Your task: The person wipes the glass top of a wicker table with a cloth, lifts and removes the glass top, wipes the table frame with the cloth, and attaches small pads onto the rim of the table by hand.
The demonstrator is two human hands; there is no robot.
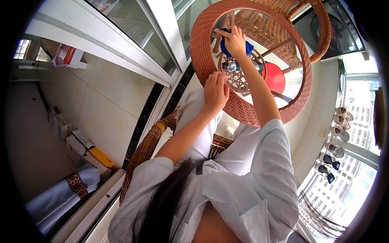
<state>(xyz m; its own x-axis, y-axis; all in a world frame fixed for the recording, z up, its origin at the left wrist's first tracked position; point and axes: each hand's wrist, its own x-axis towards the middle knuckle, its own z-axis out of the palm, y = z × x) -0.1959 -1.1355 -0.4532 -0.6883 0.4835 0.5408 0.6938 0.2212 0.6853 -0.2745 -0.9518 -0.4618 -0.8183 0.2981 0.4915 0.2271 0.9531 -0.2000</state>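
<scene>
Blue cloth (226, 46) lies bunched on the glass top (289, 88) of the round wicker desk (201, 48), at the upper centre of the frame, close to the rim's inner left edge. Of the two hands, the right hand (236, 42) holds it down from above, one finger stretched past the fabric. The left hand (216, 91) rests on the near rim with bent fingers and shows nothing in its grasp; how firmly it grips, I cannot tell.

The step in hand looks like wiping. It would likely go best with the cloth spread flatter, all fingers on fabric, and even pressure into the seam where glass meets weave.

Beneath the glass show a lattice shelf (240, 84) with a dark item (231, 66), too unclear to name, and a red round seat (273, 79); neither blocks the surface. At upper right, a wicker chair (321, 32) crowds the far rim and could hinder a long reach. Shoes (340, 133) line the right edge, well apart.
</scene>
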